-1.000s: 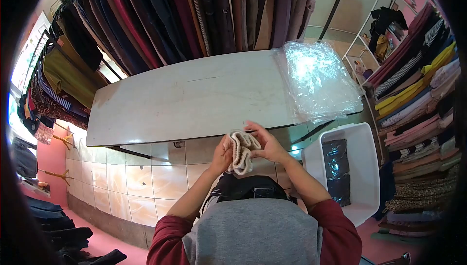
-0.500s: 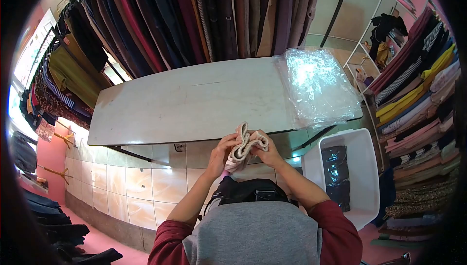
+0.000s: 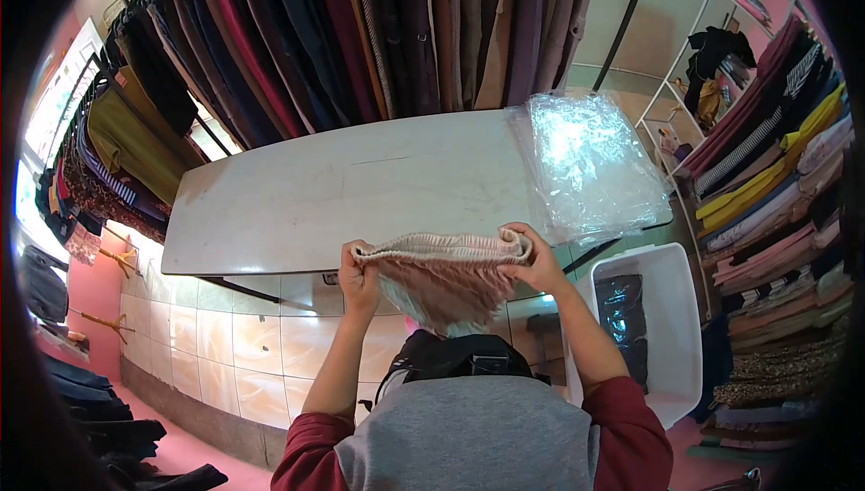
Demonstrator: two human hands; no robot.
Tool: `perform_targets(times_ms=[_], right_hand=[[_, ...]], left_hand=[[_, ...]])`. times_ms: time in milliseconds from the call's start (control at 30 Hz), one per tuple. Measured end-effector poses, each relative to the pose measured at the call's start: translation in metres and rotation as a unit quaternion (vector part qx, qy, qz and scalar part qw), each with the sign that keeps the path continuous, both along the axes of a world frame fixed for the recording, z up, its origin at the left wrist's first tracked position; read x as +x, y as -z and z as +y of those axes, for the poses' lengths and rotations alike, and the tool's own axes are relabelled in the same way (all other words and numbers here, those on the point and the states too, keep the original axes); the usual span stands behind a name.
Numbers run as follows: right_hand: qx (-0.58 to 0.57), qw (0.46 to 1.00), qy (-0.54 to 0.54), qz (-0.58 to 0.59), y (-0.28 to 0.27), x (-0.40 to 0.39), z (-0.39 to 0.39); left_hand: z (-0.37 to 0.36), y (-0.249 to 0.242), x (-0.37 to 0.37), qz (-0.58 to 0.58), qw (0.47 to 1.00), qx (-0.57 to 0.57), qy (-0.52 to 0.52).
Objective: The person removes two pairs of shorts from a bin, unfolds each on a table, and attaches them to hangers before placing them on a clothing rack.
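Observation:
Between my hands a beige-pink garment with a gathered elastic waistband [image 3: 441, 279] is stretched wide, its cloth hanging down in front of me. My left hand [image 3: 359, 279] is closed round the left end of the waistband. At the other end, my right hand [image 3: 538, 261] grips the band, with the fingers behind the cloth and the thumb in front. The garment overlaps the front edge of the pale table [image 3: 297, 194] in this view.
A stack of clear plastic bags [image 3: 595, 162] lies at the table's right end. Below it on the right stands a white bin [image 3: 671, 338] holding dark packed items [image 3: 622, 329]. Hanging clothes [image 3: 432, 31] line the back; folded clothes [image 3: 775, 311] fill the right side.
My hands have moved apart, left hand to the left and right hand to the right. The bunched garment has opened out into a stretched waistband with cloth hanging below.

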State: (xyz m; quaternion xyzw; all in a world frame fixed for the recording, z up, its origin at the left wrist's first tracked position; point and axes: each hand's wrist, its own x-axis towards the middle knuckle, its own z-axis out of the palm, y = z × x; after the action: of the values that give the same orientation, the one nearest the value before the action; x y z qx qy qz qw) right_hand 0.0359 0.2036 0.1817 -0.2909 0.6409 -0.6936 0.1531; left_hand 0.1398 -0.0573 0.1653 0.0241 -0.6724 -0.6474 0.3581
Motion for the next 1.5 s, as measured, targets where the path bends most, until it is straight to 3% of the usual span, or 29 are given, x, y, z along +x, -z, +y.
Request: perform_targets(times_ms=[33, 133, 200, 267, 333, 367, 433, 467, 533, 567, 667, 733, 800, 867, 933, 967, 1067, 1233, 1300, 1400, 1433, 1467, 1500], right_hand=[[0.000, 1.000, 0.002, -0.001, -0.001, -0.003, 0.003], [0.062, 0.996, 0.033, 0.046, -0.008, -0.008, 0.008], [0.215, 0.962, -0.001, 0.168, -0.018, -0.008, 0.010], [0.224, 0.952, -0.020, 0.206, -0.025, -0.014, 0.005], [0.292, 0.903, -0.015, 0.313, -0.020, -0.023, 0.005], [0.293, 0.904, -0.014, 0.312, -0.020, -0.028, 0.002], [0.192, 0.878, 0.046, 0.437, -0.024, -0.037, -0.006], [0.193, 0.878, 0.046, 0.436, -0.029, -0.038, -0.007], [0.194, 0.959, 0.082, 0.191, -0.051, -0.037, -0.009], [0.110, 0.955, 0.123, 0.245, -0.053, -0.043, -0.009], [0.098, 0.961, 0.185, 0.181, -0.080, -0.051, -0.020], [0.084, 0.950, 0.192, 0.231, -0.083, -0.058, -0.032], [0.010, 0.869, 0.255, 0.424, -0.079, -0.061, -0.045], [-0.001, 0.860, 0.232, 0.454, -0.081, -0.068, -0.058], [0.048, 0.808, 0.250, 0.531, -0.081, -0.076, -0.071], [0.051, 0.766, 0.252, 0.589, -0.082, -0.079, -0.076], [0.014, 0.732, 0.236, 0.639, -0.083, -0.084, -0.089], [0.061, 0.729, 0.247, 0.635, -0.063, -0.117, -0.107], [0.103, 0.729, 0.282, 0.614, -0.050, -0.144, -0.123], [0.270, 0.817, 0.327, 0.391, 0.001, -0.172, -0.158], [0.323, 0.828, 0.353, 0.292, 0.023, -0.173, -0.169], [0.341, 0.827, 0.347, 0.283, 0.068, -0.169, -0.174], [0.359, 0.824, 0.341, 0.274, 0.107, -0.152, -0.176]], left_hand=[[-0.001, -0.009, 0.000, 0.020, 0.996, -0.077, -0.039], [-0.003, -0.030, -0.001, 0.015, 0.984, -0.169, -0.055], [-0.010, -0.036, -0.003, 0.003, 0.983, -0.174, -0.061], [-0.019, -0.042, -0.006, -0.010, 0.982, -0.179, -0.066], [-0.030, -0.048, -0.009, 0.027, 0.978, -0.188, -0.090], [-0.036, -0.054, -0.009, 0.005, 0.964, -0.246, -0.103], [-0.043, -0.061, -0.011, 0.015, 0.954, -0.287, -0.087], [-0.048, -0.062, -0.013, 0.026, 0.941, -0.329, -0.074], [-0.060, -0.056, -0.021, 0.068, 0.937, -0.320, -0.119], [-0.067, -0.054, -0.025, 0.110, 0.930, -0.310, -0.164], [-0.085, -0.061, -0.029, 0.064, 0.914, -0.351, -0.193], [-0.097, -0.062, -0.035, 0.048, 0.906, -0.354, -0.225], [-0.111, -0.063, -0.035, 0.152, 0.874, -0.396, -0.237], [-0.126, -0.058, -0.037, 0.169, 0.887, -0.362, -0.232], [-0.143, -0.059, -0.041, 0.140, 0.853, -0.437, -0.248], [-0.148, -0.060, -0.043, 0.152, 0.857, -0.431, -0.237], [-0.170, -0.047, -0.050, 0.171, 0.883, -0.376, -0.222], [-0.187, -0.031, -0.091, 0.140, 0.877, -0.411, -0.206], [-0.197, -0.010, -0.125, 0.071, 0.884, -0.415, -0.204], [-0.180, 0.014, -0.178, -0.143, 0.895, -0.388, -0.164], [-0.189, 0.080, -0.191, -0.140, 0.856, -0.463, -0.182], [-0.173, 0.093, -0.179, -0.288, 0.676, -0.663, -0.143], [-0.173, 0.147, -0.166, -0.296, 0.699, -0.650, -0.038]])
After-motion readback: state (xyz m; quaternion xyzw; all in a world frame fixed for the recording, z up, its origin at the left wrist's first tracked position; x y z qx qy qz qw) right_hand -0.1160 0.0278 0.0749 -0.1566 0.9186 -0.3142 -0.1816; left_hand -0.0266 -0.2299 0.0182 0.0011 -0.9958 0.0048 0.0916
